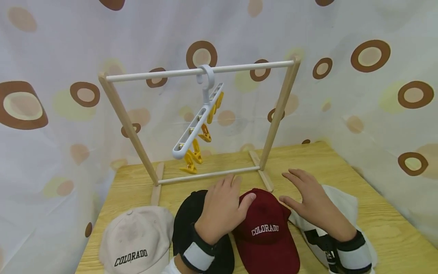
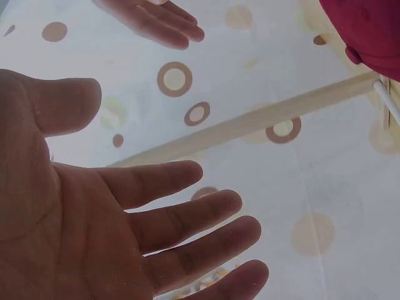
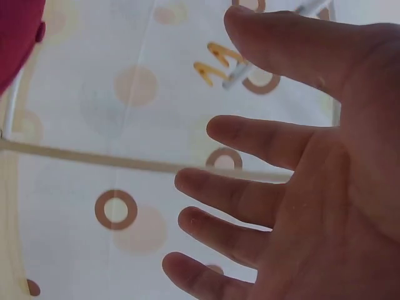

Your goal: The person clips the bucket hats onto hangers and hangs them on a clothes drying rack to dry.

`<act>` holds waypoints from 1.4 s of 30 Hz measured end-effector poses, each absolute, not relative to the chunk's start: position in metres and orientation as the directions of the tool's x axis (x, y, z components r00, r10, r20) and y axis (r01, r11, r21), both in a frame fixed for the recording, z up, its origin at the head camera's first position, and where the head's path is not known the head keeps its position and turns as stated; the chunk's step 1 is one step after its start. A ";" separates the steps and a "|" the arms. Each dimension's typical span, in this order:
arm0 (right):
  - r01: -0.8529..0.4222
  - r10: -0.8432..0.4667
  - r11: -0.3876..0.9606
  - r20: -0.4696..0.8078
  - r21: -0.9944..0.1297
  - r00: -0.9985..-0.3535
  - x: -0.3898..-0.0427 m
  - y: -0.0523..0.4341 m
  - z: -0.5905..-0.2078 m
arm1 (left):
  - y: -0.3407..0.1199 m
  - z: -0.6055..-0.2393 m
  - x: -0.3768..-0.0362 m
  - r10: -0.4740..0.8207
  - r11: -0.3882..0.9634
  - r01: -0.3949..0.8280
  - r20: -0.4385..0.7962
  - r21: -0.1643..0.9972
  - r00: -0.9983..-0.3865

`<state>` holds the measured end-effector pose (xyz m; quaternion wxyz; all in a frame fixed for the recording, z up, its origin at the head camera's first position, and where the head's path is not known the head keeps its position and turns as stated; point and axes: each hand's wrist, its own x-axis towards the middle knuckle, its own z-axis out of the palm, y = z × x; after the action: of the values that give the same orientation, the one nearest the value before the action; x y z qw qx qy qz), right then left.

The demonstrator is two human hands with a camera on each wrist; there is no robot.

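Four caps lie in front of the wooden rack [image 1: 205, 125]. My left hand [image 1: 220, 211], fingers relaxed and holding nothing, hovers by the maroon cap [image 1: 268, 232]; my right hand [image 1: 313, 201] is spread wide. I judge the cap light and soft, best pinched at its stiff brim.

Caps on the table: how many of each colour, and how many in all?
Beige cap: 1
Black cap: 1, partly under the left hand
Maroon cap: 1
White cap: 1, mostly hidden under the right hand
Total: 4 caps
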<state>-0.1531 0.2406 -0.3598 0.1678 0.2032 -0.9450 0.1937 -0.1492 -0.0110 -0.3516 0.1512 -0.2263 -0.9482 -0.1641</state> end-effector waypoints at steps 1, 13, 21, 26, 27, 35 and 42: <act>-0.447 -0.312 0.843 0.403 -0.301 -0.860 -0.153 0.245 -0.359 | -0.007 -0.351 -0.151 0.384 0.842 0.483 0.363 0.241 -0.849; -0.361 -0.228 0.856 0.357 -0.369 -0.906 -0.154 0.297 -0.356 | 0.042 -0.341 -0.161 0.454 0.812 0.543 0.353 0.215 -0.818; -0.261 -0.172 0.896 0.260 -0.360 -0.950 -0.160 0.332 -0.361 | 0.083 -0.354 -0.175 0.484 0.812 0.546 0.285 0.207 -0.828; -0.226 -0.154 0.904 0.216 -0.364 -0.964 -0.162 0.349 -0.370 | 0.104 -0.371 -0.185 0.453 0.842 0.507 0.267 0.184 -0.850; -0.218 -0.149 0.904 0.205 -0.367 -0.967 -0.162 0.352 -0.372 | 0.108 -0.374 -0.187 0.447 0.848 0.498 0.258 0.183 -0.856; -0.168 -0.115 0.917 0.163 -0.361 -0.980 -0.166 0.371 -0.380 | 0.135 -0.388 -0.198 0.457 0.846 0.493 0.201 0.202 -0.866; -0.131 -0.106 0.925 0.088 -0.357 -0.990 -0.175 0.385 -0.389 | 0.155 -0.407 -0.204 0.467 0.832 0.498 0.178 0.242 -0.866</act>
<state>-0.1746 0.3853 -0.3886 0.0337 0.0605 -0.9805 0.1841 -0.2045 0.1549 -0.4069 0.0558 -0.2525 -0.9556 -0.1415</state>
